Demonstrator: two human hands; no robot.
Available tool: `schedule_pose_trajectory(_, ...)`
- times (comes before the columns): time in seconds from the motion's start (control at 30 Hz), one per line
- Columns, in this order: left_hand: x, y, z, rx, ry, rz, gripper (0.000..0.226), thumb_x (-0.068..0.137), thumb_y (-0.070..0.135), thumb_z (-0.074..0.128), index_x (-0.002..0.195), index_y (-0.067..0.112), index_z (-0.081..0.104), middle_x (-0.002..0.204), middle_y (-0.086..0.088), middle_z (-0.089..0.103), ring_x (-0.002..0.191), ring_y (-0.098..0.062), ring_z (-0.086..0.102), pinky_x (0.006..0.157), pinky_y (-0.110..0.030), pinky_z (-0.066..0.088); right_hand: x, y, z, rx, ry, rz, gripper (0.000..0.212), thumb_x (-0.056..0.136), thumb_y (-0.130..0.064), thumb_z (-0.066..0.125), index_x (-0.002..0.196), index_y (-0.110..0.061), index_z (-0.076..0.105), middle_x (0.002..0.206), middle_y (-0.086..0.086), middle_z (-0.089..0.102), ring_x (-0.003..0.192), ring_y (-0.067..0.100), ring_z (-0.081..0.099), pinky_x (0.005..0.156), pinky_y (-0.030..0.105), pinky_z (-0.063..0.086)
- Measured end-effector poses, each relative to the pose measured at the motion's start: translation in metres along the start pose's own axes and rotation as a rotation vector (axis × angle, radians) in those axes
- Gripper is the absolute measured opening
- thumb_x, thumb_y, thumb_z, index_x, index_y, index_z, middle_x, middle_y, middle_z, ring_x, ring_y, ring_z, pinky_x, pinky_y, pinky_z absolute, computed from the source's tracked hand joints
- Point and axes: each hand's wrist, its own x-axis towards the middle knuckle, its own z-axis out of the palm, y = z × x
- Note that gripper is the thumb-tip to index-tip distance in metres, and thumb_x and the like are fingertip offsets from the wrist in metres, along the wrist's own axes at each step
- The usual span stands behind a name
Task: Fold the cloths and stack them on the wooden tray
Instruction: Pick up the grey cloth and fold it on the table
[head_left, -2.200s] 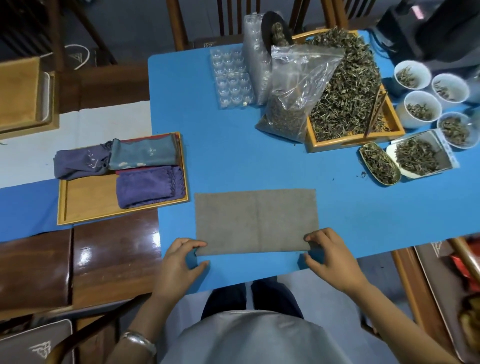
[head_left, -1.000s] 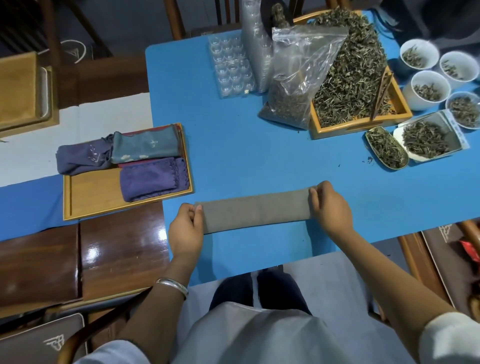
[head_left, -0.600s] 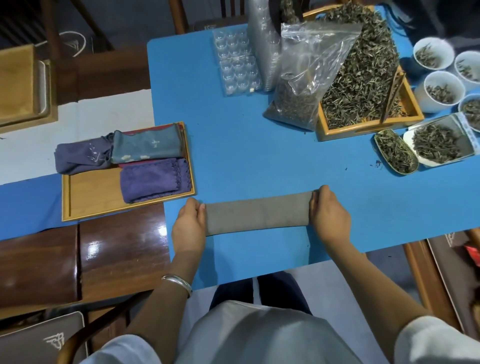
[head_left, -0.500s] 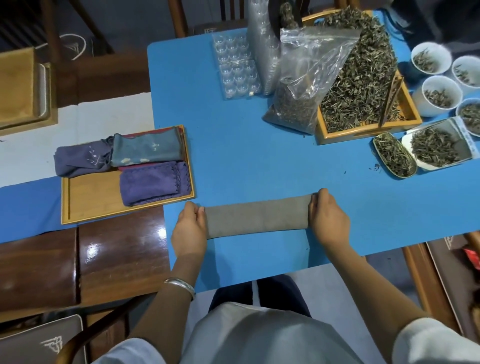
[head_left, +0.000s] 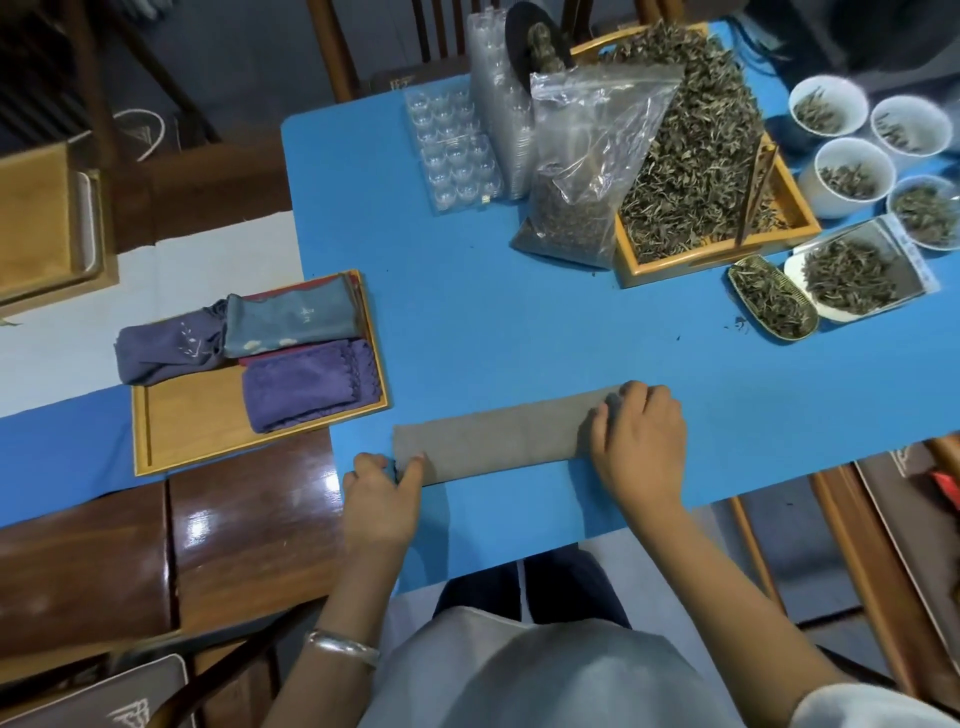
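Note:
A grey cloth (head_left: 498, 439), folded into a long narrow strip, lies on the blue table near its front edge. My left hand (head_left: 382, 491) pinches the strip's left end between thumb and fingers. My right hand (head_left: 636, 441) covers the right end, its fingers curled over the cloth's edge. To the left sits the wooden tray (head_left: 192, 421). On it lie a folded purple cloth (head_left: 309, 384), a folded blue-grey cloth (head_left: 291, 322) and a dark purple cloth (head_left: 166, 353) that hangs over the tray's left rim.
At the back right stand a wooden tray of dried tea leaves (head_left: 696, 156), a plastic bag of leaves (head_left: 582, 171), clear plastic cup trays (head_left: 457, 150) and several white bowls (head_left: 852, 171). A dark wooden bench (head_left: 171, 545) borders the table's left front.
The cloth went from a wide rectangle to a narrow strip, folded away from me. Since then my right hand has slid onto the right end and my left hand has pinched the left end.

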Motion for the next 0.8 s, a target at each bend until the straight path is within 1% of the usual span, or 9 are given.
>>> schedule_pose_trajectory(0.07,-0.004,0.003,0.007,-0.112,0.000,-0.023,0.042,0.086,0.033,0.064,0.110,0.002,0.050,0.107,-0.020,0.056,0.091,-0.030,0.052,0.076,-0.034,0.038,-0.015,-0.014,-0.002,0.089,-0.050,-0.075,0.023,0.088,-0.020,0.058,0.093,0.003,0.054,0.089,0.023,0.055,0.080,0.038,0.053,0.069,0.046,0.043)
schedule_pose_trajectory(0.13,-0.004,0.003,0.014,-0.298,-0.005,-0.095,0.036,0.086,0.025,0.065,0.105,-0.003,0.053,0.096,-0.022,0.060,0.093,-0.036,0.058,0.077,-0.039,0.045,-0.031,-0.030,0.000,0.241,-0.160,-0.196,0.022,0.089,-0.020,0.058,0.096,0.000,0.055,0.092,0.020,0.056,0.084,0.037,0.054,0.075,0.045,0.045)
schedule_pose_trajectory(0.23,-0.002,0.006,0.016,-0.624,0.008,-0.250,0.029,0.087,0.010,0.064,0.108,-0.007,0.052,0.104,-0.030,0.060,0.086,-0.028,0.059,0.081,-0.044,0.051,-0.047,-0.048,0.007,0.299,-0.334,-0.362,0.034,0.089,-0.028,0.056,0.112,-0.003,0.056,0.105,0.016,0.056,0.097,0.033,0.054,0.086,0.043,0.046)
schedule_pose_trajectory(0.33,-0.004,0.009,0.013,-0.888,-0.026,-0.281,0.028,0.086,0.002,0.063,0.110,0.006,0.049,0.106,-0.015,0.058,0.089,-0.019,0.059,0.075,-0.028,0.050,-0.054,-0.058,0.014,0.256,-0.421,-0.416,0.047,0.089,-0.038,0.053,0.124,-0.007,0.051,0.115,0.013,0.053,0.106,0.031,0.050,0.093,0.039,0.043)
schedule_pose_trajectory(0.4,-0.005,0.009,0.008,-0.899,-0.124,-0.228,0.021,0.086,0.001,0.061,0.103,0.010,0.054,0.098,-0.009,0.063,0.087,-0.015,0.062,0.073,-0.022,0.048,-0.055,-0.064,0.015,0.281,-0.436,-0.399,0.056,0.086,-0.045,0.056,0.129,-0.009,0.048,0.119,0.011,0.051,0.112,0.029,0.048,0.097,0.037,0.041)
schedule_pose_trajectory(0.5,-0.009,0.016,-0.004,-0.829,-0.262,-0.092,0.018,0.085,-0.003,0.059,0.087,0.015,0.058,0.084,-0.008,0.066,0.081,-0.017,0.064,0.074,-0.025,0.051,-0.054,-0.069,0.013,0.393,-0.473,-0.348,0.072,0.078,-0.052,0.064,0.134,-0.013,0.043,0.125,0.007,0.048,0.118,0.025,0.046,0.100,0.036,0.041)
schedule_pose_trajectory(0.6,-0.016,0.030,-0.015,-0.757,-0.351,0.066,0.019,0.085,0.000,0.061,0.088,0.019,0.058,0.082,-0.005,0.069,0.078,-0.016,0.065,0.077,-0.030,0.052,-0.052,-0.071,0.011,0.496,-0.490,-0.292,0.078,0.074,-0.054,0.068,0.136,-0.015,0.041,0.127,0.004,0.049,0.119,0.021,0.047,0.099,0.036,0.044)
schedule_pose_trajectory(0.7,-0.025,0.051,-0.022,-0.709,-0.472,0.234,0.012,0.091,0.007,0.056,0.089,0.017,0.062,0.073,0.008,0.069,0.069,-0.007,0.065,0.063,-0.017,0.051,-0.049,-0.075,0.007,0.592,-0.459,-0.223,0.065,0.076,-0.050,0.068,0.127,-0.016,0.047,0.120,0.000,0.056,0.110,0.016,0.054,0.088,0.036,0.050)
schedule_pose_trajectory(0.8,-0.029,0.074,-0.017,-0.672,-0.581,0.290,0.024,0.094,0.005,0.044,0.090,0.012,0.067,0.076,0.007,0.071,0.072,-0.004,0.066,0.067,-0.016,0.052,-0.045,-0.075,0.003,0.763,-0.366,-0.093,0.033,0.079,-0.036,0.066,0.106,-0.022,0.054,0.095,-0.009,0.062,0.085,0.008,0.060,0.071,0.031,0.051)
